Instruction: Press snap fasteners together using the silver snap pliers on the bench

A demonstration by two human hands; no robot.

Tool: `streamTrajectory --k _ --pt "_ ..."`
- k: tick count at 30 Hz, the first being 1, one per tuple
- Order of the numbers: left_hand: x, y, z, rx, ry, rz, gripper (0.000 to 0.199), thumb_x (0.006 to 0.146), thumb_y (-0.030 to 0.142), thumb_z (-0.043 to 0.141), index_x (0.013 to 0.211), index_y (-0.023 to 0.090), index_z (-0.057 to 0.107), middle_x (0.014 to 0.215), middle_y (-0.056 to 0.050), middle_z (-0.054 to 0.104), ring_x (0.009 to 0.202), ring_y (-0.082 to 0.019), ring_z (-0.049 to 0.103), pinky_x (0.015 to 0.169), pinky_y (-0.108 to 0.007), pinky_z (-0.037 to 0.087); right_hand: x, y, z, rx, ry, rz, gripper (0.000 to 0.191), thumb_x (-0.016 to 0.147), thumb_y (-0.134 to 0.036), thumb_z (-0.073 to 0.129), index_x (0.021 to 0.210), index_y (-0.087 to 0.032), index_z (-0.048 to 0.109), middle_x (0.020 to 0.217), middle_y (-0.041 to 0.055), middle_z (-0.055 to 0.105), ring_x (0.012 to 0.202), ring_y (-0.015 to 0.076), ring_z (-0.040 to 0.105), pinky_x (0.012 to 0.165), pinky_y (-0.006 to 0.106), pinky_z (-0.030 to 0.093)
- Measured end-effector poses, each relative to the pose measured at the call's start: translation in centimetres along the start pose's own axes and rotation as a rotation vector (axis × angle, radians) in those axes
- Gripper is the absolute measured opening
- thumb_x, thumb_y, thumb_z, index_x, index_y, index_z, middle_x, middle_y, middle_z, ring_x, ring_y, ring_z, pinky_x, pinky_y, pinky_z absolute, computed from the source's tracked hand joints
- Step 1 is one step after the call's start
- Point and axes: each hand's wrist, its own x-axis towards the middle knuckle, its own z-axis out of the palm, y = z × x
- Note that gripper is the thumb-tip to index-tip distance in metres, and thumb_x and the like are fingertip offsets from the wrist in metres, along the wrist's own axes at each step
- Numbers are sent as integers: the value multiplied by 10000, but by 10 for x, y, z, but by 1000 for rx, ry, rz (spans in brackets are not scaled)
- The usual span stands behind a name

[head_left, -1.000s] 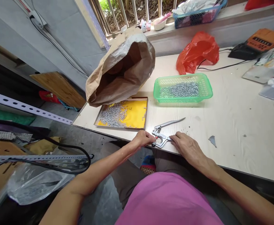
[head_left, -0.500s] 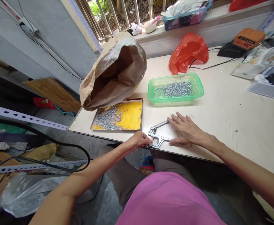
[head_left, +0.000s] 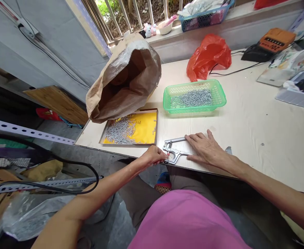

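Note:
Silver spring-loaded hand pliers (head_left: pixel 177 154) lie flat at the table's front edge, with a coil spring and a bit of red at the jaws. My right hand (head_left: pixel 206 148) lies across their two handles, its fingers over the upper one and its thumb by the lower one. My left hand (head_left: pixel 155 155) is closed in a pinch at the jaws; anything between those fingertips is hidden. Left of the pliers, a shallow tray (head_left: pixel 144 129) with a yellow bottom holds a heap of small silver metal pieces (head_left: pixel 119 131). A green basket (head_left: pixel 195 110) behind holds more of them.
A large open brown paper bag (head_left: pixel 126 83) stands behind the tray. Further back are a red plastic bag (head_left: pixel 209 57), an orange and black battery on a charger (head_left: pixel 271 45) and its cord. A grey plastic bin (head_left: pixel 297 93) sits at the right.
The handles of the pliers have come closer together under my right hand, whose fingers have drawn in. My left hand stays pinched at the jaws. A grey tip now shows beside my right wrist.

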Motion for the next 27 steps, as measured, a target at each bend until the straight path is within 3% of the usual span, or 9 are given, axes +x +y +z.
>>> streamTrajectory --k 2,5,8,11,14,17,22,27 --pt "-9 4 5 151 164 92 383 790 471 577 610 134 598 520 7 505 480 -101 444 476 -230 323 -2 -5 -5 20 -10 12 585 848 -442 520 1351 -172 394 1223 152 575 1080 319 486 985 630 219" --pt "-17 15 18 419 428 373 250 856 384 556 811 152 639 793 -43 609 752 -167 560 666 -270 431 -4 -13 -10 60 -19 38 550 864 -366 519 1362 -177 382 1183 131 598 1057 296 498 991 584 241" --pt "-6 29 30 642 440 680 282 829 340 627 1047 168 580 1077 -91 593 1023 -233 524 860 -353 442 -5 -17 -8 90 -1 57 538 876 -343 498 1376 -195 365 1151 115 614 1035 281 508 990 548 257" --pt "16 42 34 778 362 823 505 793 377 670 1203 154 479 1205 -126 542 1101 -260 486 920 -397 424 -8 -15 -5 108 25 60 629 857 -359 523 1415 -182 293 1165 119 604 1047 280 503 982 508 285" --pt "32 50 30 873 286 844 616 783 428 668 1264 124 431 1153 -134 555 1021 -266 504 859 -390 440 -12 -10 -5 84 2 81 720 792 -408 602 1394 -135 318 1186 155 573 1047 293 494 911 448 361" --pt "37 55 26 934 264 833 670 759 489 674 1257 105 442 1114 -136 553 990 -271 494 819 -377 439 -15 -7 -9 19 -57 149 617 748 -446 653 1250 -131 481 1103 152 576 973 289 504 810 394 405" --pt "38 61 25 976 231 817 469 814 518 603 1104 155 547 1029 -84 559 955 -237 485 785 -340 426 -11 -5 -15 -17 -48 125 337 808 -374 636 1052 -146 592 994 107 587 915 252 509 755 350 395" --pt "42 63 30 968 307 731 273 860 437 577 931 174 584 976 -51 579 938 -217 492 703 -317 419 -1 3 -6 61 -9 54 134 892 -268 535 862 -164 613 844 73 599 827 200 527 727 303 383"
